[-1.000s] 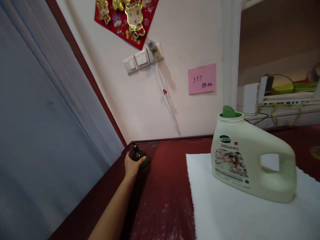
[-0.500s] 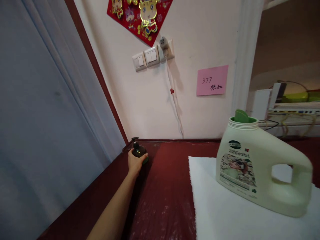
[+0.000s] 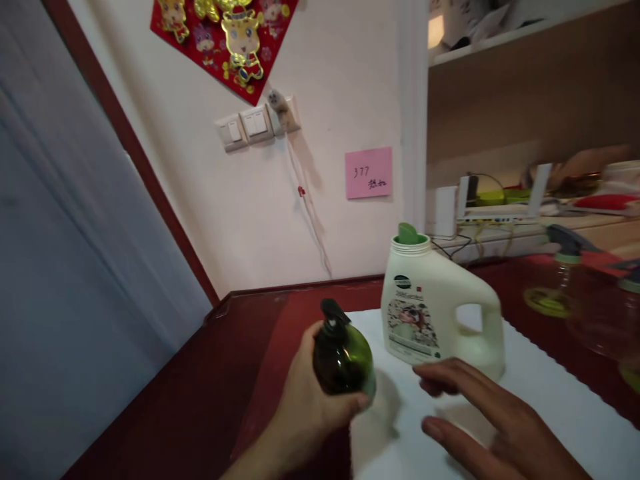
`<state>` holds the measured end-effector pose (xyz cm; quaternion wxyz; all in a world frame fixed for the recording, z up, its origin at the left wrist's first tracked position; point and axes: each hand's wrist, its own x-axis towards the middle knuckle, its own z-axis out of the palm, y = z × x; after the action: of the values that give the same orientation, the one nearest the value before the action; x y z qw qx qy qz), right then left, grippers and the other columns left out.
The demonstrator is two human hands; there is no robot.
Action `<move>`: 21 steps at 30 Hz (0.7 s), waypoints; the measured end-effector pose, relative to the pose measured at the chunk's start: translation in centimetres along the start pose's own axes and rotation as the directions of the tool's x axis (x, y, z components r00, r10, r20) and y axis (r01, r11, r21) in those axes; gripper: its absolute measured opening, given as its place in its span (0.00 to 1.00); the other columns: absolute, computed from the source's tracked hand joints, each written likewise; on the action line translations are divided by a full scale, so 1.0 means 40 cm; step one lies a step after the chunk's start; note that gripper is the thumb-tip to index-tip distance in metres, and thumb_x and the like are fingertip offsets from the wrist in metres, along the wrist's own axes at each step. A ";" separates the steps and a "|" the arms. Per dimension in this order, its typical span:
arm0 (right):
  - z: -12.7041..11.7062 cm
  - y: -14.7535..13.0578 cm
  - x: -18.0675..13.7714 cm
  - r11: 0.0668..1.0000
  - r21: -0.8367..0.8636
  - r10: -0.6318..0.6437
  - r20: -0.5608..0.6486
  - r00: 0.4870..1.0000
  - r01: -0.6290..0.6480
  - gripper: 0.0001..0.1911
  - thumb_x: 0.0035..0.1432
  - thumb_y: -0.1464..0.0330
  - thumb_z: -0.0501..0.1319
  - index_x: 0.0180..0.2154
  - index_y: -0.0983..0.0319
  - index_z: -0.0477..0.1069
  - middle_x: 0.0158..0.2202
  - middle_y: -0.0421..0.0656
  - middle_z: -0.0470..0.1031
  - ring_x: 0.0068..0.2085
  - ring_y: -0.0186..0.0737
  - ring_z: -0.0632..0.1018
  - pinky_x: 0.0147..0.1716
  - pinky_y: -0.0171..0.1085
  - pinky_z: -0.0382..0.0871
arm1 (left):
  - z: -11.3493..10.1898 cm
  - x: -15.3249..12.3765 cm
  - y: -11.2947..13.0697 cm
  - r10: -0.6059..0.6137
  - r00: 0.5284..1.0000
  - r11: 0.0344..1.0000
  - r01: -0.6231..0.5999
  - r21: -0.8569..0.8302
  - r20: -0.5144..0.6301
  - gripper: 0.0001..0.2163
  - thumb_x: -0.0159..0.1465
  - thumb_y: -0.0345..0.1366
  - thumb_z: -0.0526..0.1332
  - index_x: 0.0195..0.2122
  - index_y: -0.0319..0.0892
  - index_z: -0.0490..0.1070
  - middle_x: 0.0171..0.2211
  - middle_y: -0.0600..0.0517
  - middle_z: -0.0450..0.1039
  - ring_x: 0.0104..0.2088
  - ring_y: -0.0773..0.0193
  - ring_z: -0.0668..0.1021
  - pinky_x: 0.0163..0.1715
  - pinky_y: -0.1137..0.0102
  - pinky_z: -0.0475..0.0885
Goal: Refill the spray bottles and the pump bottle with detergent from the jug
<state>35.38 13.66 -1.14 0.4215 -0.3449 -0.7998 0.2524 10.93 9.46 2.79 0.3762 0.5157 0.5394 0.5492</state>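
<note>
My left hand (image 3: 315, 390) is wrapped round a dark green pump bottle (image 3: 345, 363) with a black pump head. It holds the bottle above the left edge of a white sheet (image 3: 380, 440). To the right, my right hand (image 3: 485, 413) hovers over the sheet with thumb and fingers apart, holding nothing. Just behind it stands a large pale green detergent jug (image 3: 425, 300), uncapped, with a green spout in its neck and a handle opening on its right side. The right fingertips overlap the jug's lower part in view; I cannot tell whether they touch it.
Clear spray bottles (image 3: 555, 287) stand on the dark red tabletop (image 3: 215, 387) at the right. Behind them a shelf holds a white router (image 3: 500, 217). A pink note (image 3: 369, 173) and switches with a plugged-in cord (image 3: 313, 230) are on the wall. A blue-grey curtain (image 3: 75, 267) hangs at left.
My left hand has brought the pump bottle from the table's back left corner toward me and over the sheet. My right hand has come into view. The view has turned right.
</note>
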 end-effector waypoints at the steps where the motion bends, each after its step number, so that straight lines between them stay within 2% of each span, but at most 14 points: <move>1: -0.005 -0.014 0.016 0.998 0.042 0.052 -0.022 0.998 -0.051 0.19 0.60 0.56 0.65 0.52 0.52 0.74 0.51 0.45 0.79 0.51 0.49 0.81 0.44 0.41 0.81 | 0.028 -0.012 -0.004 0.008 0.998 1.000 -0.007 -0.008 0.056 0.41 0.40 0.33 0.78 0.56 0.46 0.64 0.48 0.44 0.79 0.47 0.46 0.81 0.46 0.57 0.78; 3: -0.008 -0.045 0.040 0.982 0.135 0.134 -0.016 0.991 -0.131 0.25 0.56 0.58 0.68 0.55 0.52 0.71 0.56 0.46 0.75 0.57 0.52 0.76 0.55 0.50 0.75 | 0.069 -0.026 -0.021 0.034 0.991 0.999 -0.039 0.035 0.130 0.41 0.39 0.34 0.78 0.56 0.45 0.65 0.49 0.44 0.78 0.48 0.44 0.80 0.49 0.55 0.77; 5: -0.003 -0.071 0.051 0.955 0.217 0.205 0.001 0.979 -0.200 0.29 0.49 0.62 0.70 0.54 0.54 0.70 0.57 0.46 0.73 0.59 0.54 0.74 0.60 0.56 0.68 | 0.092 -0.032 -0.046 0.063 0.986 0.987 -0.084 0.136 0.155 0.42 0.38 0.34 0.78 0.57 0.47 0.65 0.51 0.43 0.76 0.49 0.42 0.79 0.51 0.52 0.76; 8: 0.014 -0.094 0.051 0.915 0.299 0.275 0.029 0.961 -0.271 0.23 0.43 0.68 0.69 0.44 0.56 0.71 0.47 0.43 0.73 0.51 0.51 0.75 0.53 0.54 0.71 | 0.108 -0.034 -0.088 0.093 0.983 0.948 -0.136 0.288 0.156 0.44 0.38 0.32 0.77 0.58 0.53 0.66 0.54 0.46 0.74 0.52 0.39 0.78 0.53 0.48 0.75; 11: 0.023 -0.094 0.045 0.908 0.342 0.255 0.011 0.967 -0.243 0.12 0.47 0.68 0.67 0.34 0.57 0.67 0.38 0.39 0.69 0.41 0.44 0.74 0.41 0.45 0.73 | 0.116 -0.033 -0.118 0.107 0.978 0.933 -0.161 0.321 0.180 0.45 0.37 0.31 0.77 0.59 0.57 0.66 0.54 0.47 0.74 0.53 0.38 0.78 0.54 0.47 0.74; 13: 0.022 -0.089 0.043 0.900 0.385 0.221 0.005 0.975 -0.206 0.09 0.51 0.67 0.66 0.34 0.57 0.68 0.37 0.39 0.68 0.41 0.43 0.74 0.39 0.43 0.72 | 0.122 -0.032 -0.124 0.108 0.978 0.934 -0.162 0.318 0.181 0.45 0.37 0.32 0.77 0.59 0.54 0.65 0.54 0.46 0.74 0.53 0.38 0.78 0.55 0.47 0.74; 18: 0.020 -0.075 0.048 0.840 0.515 0.143 0.088 0.986 -0.168 0.05 0.57 0.69 0.63 0.38 0.57 0.73 0.41 0.41 0.69 0.46 0.42 0.75 0.46 0.43 0.72 | 0.149 -0.027 -0.102 0.067 0.981 0.955 -0.115 0.274 0.180 0.42 0.38 0.31 0.76 0.57 0.51 0.68 0.54 0.45 0.75 0.52 0.39 0.78 0.54 0.48 0.75; 21: 0.029 -0.068 0.048 0.816 0.554 0.131 0.096 0.987 -0.162 0.07 0.59 0.69 0.61 0.41 0.56 0.74 0.46 0.42 0.71 0.52 0.44 0.74 0.53 0.46 0.71 | 0.170 -0.022 -0.099 0.041 0.990 0.965 -0.075 0.253 0.135 0.41 0.39 0.30 0.75 0.56 0.54 0.68 0.54 0.47 0.75 0.53 0.39 0.78 0.54 0.48 0.76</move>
<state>32.71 13.27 1.12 0.4619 -0.2600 -0.6726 0.5164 17.13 10.55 -2.01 0.3241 0.6101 0.5653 0.4508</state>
